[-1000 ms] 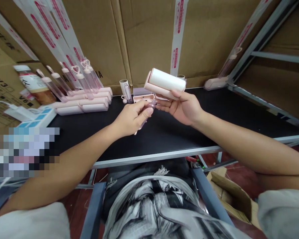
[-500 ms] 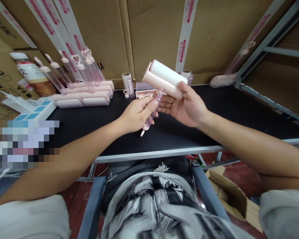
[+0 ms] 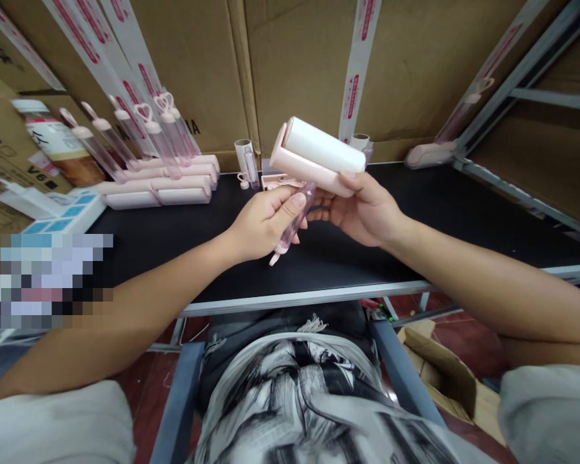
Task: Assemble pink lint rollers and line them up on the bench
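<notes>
Right hand: closed on the roller, gripping its pink cover from below, white roll uppermost. Left hand: pinching the clear handle, just left of the right hand. Change: a second ago the handle was mostly hidden in the left hand. Now its upper end meets the roller's underside. Judgement: the parts are mated; full seating cannot be confirmed. Finished rollers lie beyond the left hand.
</notes>
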A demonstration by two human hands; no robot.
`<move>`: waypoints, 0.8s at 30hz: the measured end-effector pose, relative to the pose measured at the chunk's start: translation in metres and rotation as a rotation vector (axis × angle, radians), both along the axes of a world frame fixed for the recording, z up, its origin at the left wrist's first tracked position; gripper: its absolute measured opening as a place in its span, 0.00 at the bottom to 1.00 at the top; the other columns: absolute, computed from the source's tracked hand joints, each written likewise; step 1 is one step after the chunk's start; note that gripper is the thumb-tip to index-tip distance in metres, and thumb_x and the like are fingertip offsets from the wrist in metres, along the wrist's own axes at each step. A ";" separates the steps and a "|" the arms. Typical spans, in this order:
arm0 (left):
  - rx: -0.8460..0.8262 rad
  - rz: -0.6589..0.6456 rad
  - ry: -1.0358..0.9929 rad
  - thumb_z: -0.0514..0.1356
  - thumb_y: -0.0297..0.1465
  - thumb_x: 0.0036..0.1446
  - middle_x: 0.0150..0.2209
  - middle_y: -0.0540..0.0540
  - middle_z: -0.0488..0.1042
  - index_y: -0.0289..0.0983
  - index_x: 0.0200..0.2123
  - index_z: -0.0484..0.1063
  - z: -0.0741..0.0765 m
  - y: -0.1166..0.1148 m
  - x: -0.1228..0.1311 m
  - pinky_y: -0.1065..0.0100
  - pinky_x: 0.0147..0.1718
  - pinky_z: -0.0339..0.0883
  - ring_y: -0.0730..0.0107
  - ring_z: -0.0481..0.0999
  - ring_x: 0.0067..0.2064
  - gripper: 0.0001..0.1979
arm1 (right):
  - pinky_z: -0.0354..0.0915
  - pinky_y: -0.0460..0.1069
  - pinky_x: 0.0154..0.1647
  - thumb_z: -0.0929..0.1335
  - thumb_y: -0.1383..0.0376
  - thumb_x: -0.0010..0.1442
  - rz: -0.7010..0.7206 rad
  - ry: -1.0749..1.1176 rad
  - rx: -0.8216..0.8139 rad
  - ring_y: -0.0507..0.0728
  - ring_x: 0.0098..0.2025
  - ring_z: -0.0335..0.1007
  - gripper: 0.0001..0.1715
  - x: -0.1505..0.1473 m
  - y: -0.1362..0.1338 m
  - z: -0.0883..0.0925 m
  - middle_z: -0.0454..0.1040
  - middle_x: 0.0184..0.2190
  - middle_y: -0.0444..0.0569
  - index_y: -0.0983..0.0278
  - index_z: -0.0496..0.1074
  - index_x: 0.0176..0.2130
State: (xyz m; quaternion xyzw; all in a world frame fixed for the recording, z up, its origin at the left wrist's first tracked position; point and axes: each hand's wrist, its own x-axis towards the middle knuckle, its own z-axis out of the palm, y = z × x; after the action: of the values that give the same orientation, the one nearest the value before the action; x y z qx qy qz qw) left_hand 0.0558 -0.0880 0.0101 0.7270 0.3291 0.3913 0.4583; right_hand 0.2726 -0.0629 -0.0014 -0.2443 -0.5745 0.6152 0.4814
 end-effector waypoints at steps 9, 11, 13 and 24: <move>0.013 0.044 -0.002 0.60 0.62 0.67 0.30 0.51 0.72 0.38 0.40 0.69 -0.007 0.001 0.003 0.74 0.18 0.70 0.76 0.75 0.22 0.31 | 0.67 0.51 0.22 0.81 0.47 0.54 -0.008 0.068 -0.004 0.51 0.19 0.54 0.28 0.001 0.001 -0.002 0.57 0.17 0.36 0.58 0.66 0.30; 0.014 0.046 -0.006 0.59 0.62 0.68 0.30 0.51 0.71 0.38 0.41 0.69 -0.008 0.001 0.004 0.73 0.18 0.70 0.76 0.74 0.22 0.30 | 0.64 0.50 0.21 0.80 0.45 0.55 0.029 0.072 -0.017 0.50 0.19 0.51 0.30 0.000 0.001 -0.003 0.54 0.17 0.36 0.58 0.63 0.28; 0.021 0.048 -0.005 0.58 0.62 0.68 0.30 0.52 0.70 0.39 0.40 0.68 -0.008 0.001 0.005 0.73 0.17 0.69 0.77 0.72 0.22 0.30 | 0.63 0.49 0.21 0.79 0.44 0.57 0.062 0.073 -0.027 0.50 0.20 0.49 0.32 -0.001 0.000 -0.005 0.52 0.17 0.36 0.58 0.61 0.26; 0.105 0.120 0.088 0.52 0.60 0.73 0.26 0.52 0.68 0.40 0.39 0.67 -0.015 0.004 0.001 0.68 0.21 0.61 0.74 0.66 0.21 0.28 | 0.62 0.48 0.22 0.81 0.45 0.56 0.014 0.051 0.020 0.49 0.20 0.48 0.30 -0.007 -0.006 -0.011 0.54 0.16 0.34 0.58 0.66 0.28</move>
State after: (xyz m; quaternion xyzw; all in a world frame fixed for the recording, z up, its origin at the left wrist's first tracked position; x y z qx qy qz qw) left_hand 0.0571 -0.0838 -0.0049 0.7454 0.3708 0.4026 0.3805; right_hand 0.2651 -0.0684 -0.0128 -0.2197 -0.5700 0.6188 0.4938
